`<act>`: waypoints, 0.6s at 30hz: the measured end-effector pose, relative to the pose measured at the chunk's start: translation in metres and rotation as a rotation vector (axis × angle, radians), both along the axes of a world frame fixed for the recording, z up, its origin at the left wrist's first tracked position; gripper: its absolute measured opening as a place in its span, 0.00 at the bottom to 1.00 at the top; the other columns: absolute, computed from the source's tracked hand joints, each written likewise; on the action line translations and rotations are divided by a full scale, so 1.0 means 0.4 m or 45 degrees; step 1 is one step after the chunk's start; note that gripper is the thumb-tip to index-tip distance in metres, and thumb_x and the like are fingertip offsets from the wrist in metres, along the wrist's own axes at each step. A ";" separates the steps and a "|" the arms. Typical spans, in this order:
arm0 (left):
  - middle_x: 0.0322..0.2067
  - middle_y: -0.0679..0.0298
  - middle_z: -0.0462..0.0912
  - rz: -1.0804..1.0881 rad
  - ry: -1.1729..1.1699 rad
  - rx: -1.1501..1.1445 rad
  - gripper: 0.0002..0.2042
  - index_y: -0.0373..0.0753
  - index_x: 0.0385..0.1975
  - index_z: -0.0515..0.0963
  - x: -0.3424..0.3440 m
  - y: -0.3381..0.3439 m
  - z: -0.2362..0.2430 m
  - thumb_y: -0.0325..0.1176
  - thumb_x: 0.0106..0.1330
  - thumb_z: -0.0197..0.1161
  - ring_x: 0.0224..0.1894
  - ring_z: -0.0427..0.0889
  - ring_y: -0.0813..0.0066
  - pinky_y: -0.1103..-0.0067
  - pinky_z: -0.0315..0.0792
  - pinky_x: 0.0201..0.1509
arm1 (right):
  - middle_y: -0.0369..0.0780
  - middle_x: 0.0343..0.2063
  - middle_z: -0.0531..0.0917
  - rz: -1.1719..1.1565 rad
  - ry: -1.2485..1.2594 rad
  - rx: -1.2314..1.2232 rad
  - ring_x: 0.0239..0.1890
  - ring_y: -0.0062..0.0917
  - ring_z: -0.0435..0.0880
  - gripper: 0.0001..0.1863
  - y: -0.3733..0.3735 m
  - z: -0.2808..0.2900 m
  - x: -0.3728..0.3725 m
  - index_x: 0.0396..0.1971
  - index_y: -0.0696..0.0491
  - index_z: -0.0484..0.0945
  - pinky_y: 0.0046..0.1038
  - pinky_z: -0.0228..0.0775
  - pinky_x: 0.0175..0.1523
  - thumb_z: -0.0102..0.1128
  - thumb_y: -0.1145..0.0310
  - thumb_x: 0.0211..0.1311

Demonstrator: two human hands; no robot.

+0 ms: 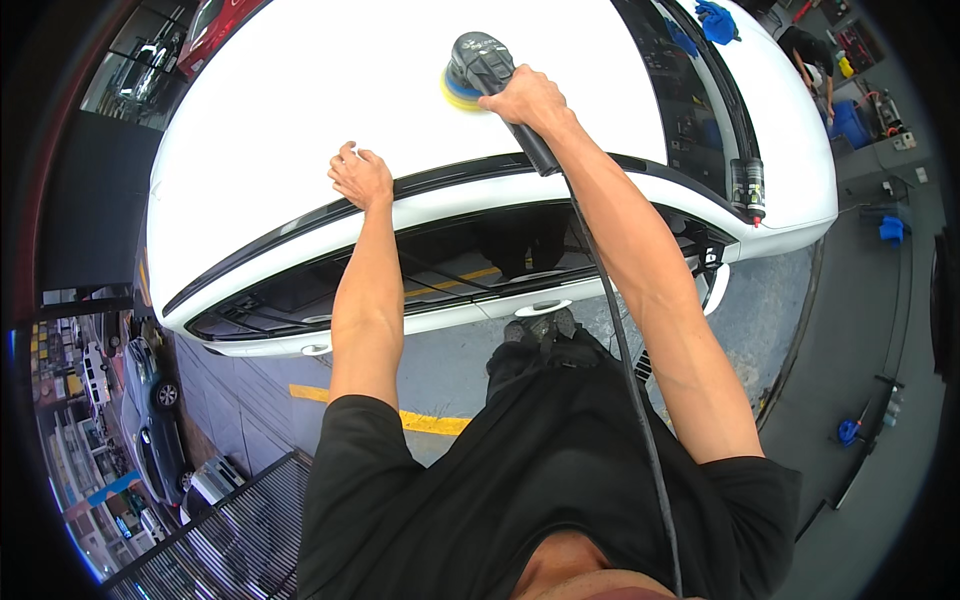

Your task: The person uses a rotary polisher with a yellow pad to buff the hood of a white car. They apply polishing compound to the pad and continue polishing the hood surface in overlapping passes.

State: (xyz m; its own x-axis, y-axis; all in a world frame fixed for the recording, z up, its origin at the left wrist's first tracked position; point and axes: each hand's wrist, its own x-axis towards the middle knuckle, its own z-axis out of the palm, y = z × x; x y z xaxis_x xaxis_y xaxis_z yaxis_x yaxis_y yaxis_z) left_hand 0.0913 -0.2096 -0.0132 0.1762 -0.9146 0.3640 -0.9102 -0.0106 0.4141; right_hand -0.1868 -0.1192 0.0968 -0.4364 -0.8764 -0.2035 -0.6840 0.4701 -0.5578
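Observation:
My right hand grips a grey-black power polisher whose yellow pad rests on the white car's roof; a black cord runs from the handle down over my shirt. My left hand is at the roof's near edge by the black rail, fingers loosely curled and apart, holding nothing; whether it touches the paint I cannot tell. Below it is the dark side window.
Black bottles stand by the windshield's right end. Blue cloths lie on the car's front. A bent-over person is near blue bins at upper right. Parked cars show at lower left, a red one at upper left.

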 end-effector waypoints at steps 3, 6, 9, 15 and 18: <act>0.57 0.56 0.75 -0.006 0.009 -0.005 0.16 0.42 0.56 0.77 0.003 0.000 -0.016 0.37 0.72 0.55 0.62 0.69 0.58 0.62 0.62 0.66 | 0.51 0.45 0.87 -0.014 0.001 0.012 0.50 0.42 0.88 0.40 0.009 -0.016 -0.019 0.53 0.62 0.79 0.39 0.81 0.56 0.75 0.43 0.50; 0.56 0.55 0.76 -0.005 0.006 -0.030 0.16 0.42 0.56 0.77 -0.001 -0.005 -0.015 0.37 0.72 0.56 0.61 0.70 0.57 0.61 0.63 0.66 | 0.51 0.45 0.87 -0.030 0.005 0.016 0.50 0.42 0.88 0.40 0.020 -0.016 -0.044 0.53 0.62 0.79 0.39 0.81 0.56 0.75 0.43 0.50; 0.55 0.55 0.77 -0.008 -0.009 -0.051 0.15 0.41 0.55 0.78 -0.002 -0.005 -0.014 0.37 0.71 0.57 0.61 0.71 0.57 0.60 0.64 0.65 | 0.50 0.46 0.87 -0.054 0.049 -0.014 0.50 0.42 0.88 0.41 0.039 -0.021 -0.066 0.54 0.62 0.79 0.39 0.81 0.56 0.75 0.42 0.50; 0.55 0.55 0.77 -0.002 -0.002 -0.034 0.16 0.41 0.56 0.78 0.005 -0.010 -0.017 0.36 0.72 0.55 0.61 0.70 0.57 0.61 0.63 0.66 | 0.50 0.46 0.87 -0.111 0.033 0.002 0.50 0.42 0.88 0.41 0.064 -0.026 -0.119 0.54 0.62 0.79 0.39 0.81 0.57 0.75 0.41 0.51; 0.54 0.55 0.77 0.006 -0.003 -0.053 0.16 0.41 0.56 0.78 0.003 -0.010 -0.015 0.37 0.72 0.55 0.61 0.70 0.58 0.61 0.63 0.66 | 0.50 0.45 0.88 -0.140 0.036 -0.016 0.50 0.41 0.88 0.40 0.080 -0.025 -0.144 0.53 0.61 0.80 0.38 0.81 0.56 0.74 0.42 0.50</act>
